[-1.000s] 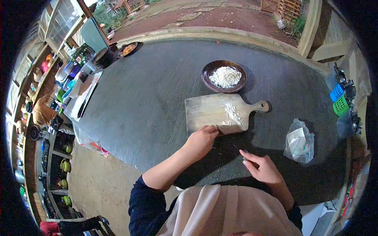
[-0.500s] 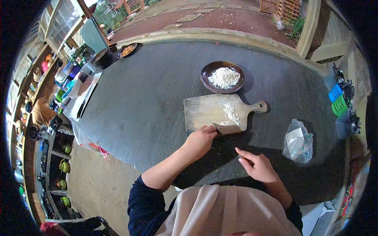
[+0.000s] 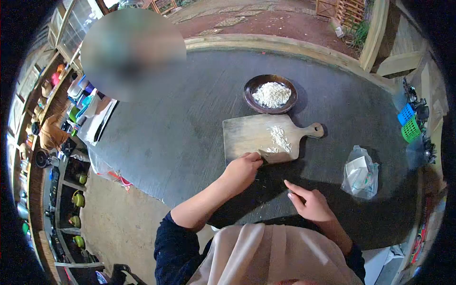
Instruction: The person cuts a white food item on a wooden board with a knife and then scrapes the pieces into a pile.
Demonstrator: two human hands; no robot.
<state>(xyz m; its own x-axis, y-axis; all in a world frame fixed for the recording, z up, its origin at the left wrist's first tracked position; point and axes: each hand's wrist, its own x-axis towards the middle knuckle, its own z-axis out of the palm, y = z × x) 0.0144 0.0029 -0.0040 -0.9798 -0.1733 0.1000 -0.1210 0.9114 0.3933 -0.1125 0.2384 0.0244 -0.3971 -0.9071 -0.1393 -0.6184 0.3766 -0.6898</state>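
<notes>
My left hand (image 3: 243,169) is closed at the near edge of a wooden cutting board (image 3: 242,133). It grips what looks like a knife (image 3: 271,157), its blade low over the board's near edge and the handle hidden in the fist. Thin white shreds (image 3: 279,138) lie in a loose strip on the board's right part. Below the board, my right hand (image 3: 311,203) hovers over the dark table with index finger and thumb apart, holding nothing I can see. Behind the board stands a brown bowl (image 3: 247,96) heaped with white shreds (image 3: 272,94).
A clear plastic bag (image 3: 361,172) with white contents lies on the dark table (image 3: 180,128) at right. Blue (image 3: 405,114) and green baskets (image 3: 410,129) hang at the right edge. Containers (image 3: 90,107) crowd the left end. A blurred patch covers the upper left.
Both hands stay almost in place, and the shreds and board look the same. The view shifts very slightly. A blurred patch now hides the far left table corner.
</notes>
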